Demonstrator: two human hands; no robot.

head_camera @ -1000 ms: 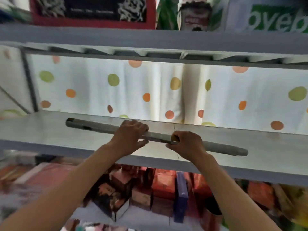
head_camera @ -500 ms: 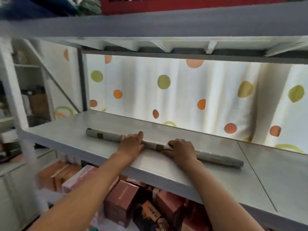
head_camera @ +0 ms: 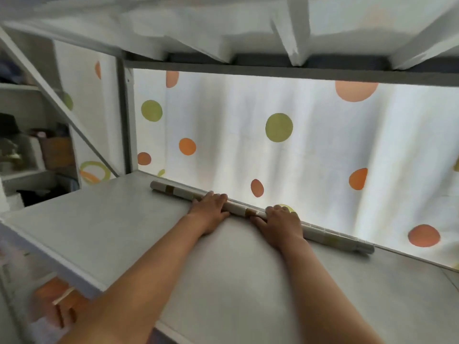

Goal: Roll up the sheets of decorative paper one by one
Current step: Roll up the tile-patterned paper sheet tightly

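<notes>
A long grey roll of decorative paper [head_camera: 238,210] with brown and olive patches lies across the back of a pale grey shelf [head_camera: 104,227], close to the dotted curtain. My left hand [head_camera: 210,208] rests flat on the roll left of its middle, fingers straight over it. My right hand [head_camera: 280,223] lies on the roll to the right of that, fingers extended over the top. Both ends of the roll stick out past my hands. No loose sheets are in view.
A white curtain [head_camera: 310,155] with orange and green dots hangs right behind the shelf. Another shelf's underside [head_camera: 248,28] runs low overhead. A grey upright post [head_camera: 126,115] stands at the left; side shelves with boxes [head_camera: 56,152] lie beyond. Reddish boxes [head_camera: 57,301] sit below.
The roll has travelled from the shelf's front edge to the back, against the curtain, with both hands on it. The camera has moved closer in and under the upper shelf.
</notes>
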